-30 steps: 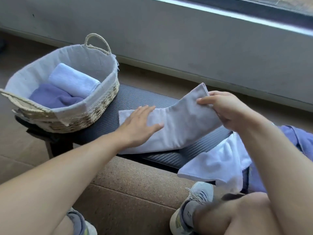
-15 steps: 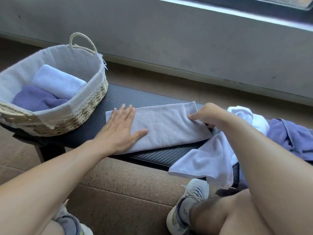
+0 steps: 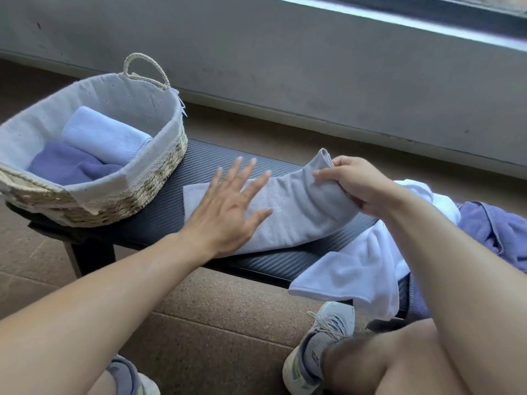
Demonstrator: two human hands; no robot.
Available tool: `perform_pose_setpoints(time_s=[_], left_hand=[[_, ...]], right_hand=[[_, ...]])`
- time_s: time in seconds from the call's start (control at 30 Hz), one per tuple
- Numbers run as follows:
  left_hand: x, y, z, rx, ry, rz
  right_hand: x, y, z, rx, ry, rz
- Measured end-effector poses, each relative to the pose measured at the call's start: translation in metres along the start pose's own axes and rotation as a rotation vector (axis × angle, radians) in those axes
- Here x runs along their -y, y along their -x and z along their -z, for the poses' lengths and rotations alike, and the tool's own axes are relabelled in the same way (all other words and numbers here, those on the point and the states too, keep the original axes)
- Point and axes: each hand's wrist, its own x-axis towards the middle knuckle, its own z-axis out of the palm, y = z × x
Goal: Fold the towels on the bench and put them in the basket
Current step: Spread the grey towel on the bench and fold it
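Pressing down with spread fingers, the left hand (image 3: 228, 212) lies flat on the left half of a pale grey folded towel (image 3: 296, 212) that stretches along the black ribbed bench (image 3: 176, 201), while the right hand (image 3: 353, 185) pinches the towel's right end and holds it lifted off the bench — fingers clamped on the cloth. At the bench's left end stands the woven straw basket with a cloth lining (image 3: 159, 163), holding a light blue folded towel (image 3: 105, 135) and a purple towel (image 3: 68, 166); a white towel (image 3: 350, 275) and another purple towel (image 3: 496, 232) lie bunched at the right.
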Motion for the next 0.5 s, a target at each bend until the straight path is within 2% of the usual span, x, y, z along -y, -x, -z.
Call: perform_pose_setpoints(time_s=[0.13,0.2,0.3,0.37,0.5], left_hand=[[-0.028,-0.01,-0.003,-0.019,0.078,-0.072],[-0.042,-0.016,-0.008,0.027,0.103,-0.058],[-0.054,-0.022,-0.022,0.161,0.106,-0.005],[-0.054,-0.025,-0.032,0.246,0.025,0.009],[-0.059,-0.03,-0.043,0.248,-0.049,0.022]], right_hand=[[0.019,0.015,-0.014,0.123,-0.15,0.087],[0.023,0.021,-0.02,0.147,-0.168,0.092],[0.022,0.021,-0.022,0.073,-0.151,0.096],[0.019,0.02,-0.02,-0.008,-0.138,0.09],[0.013,0.017,-0.016,-0.108,-0.105,0.054]])
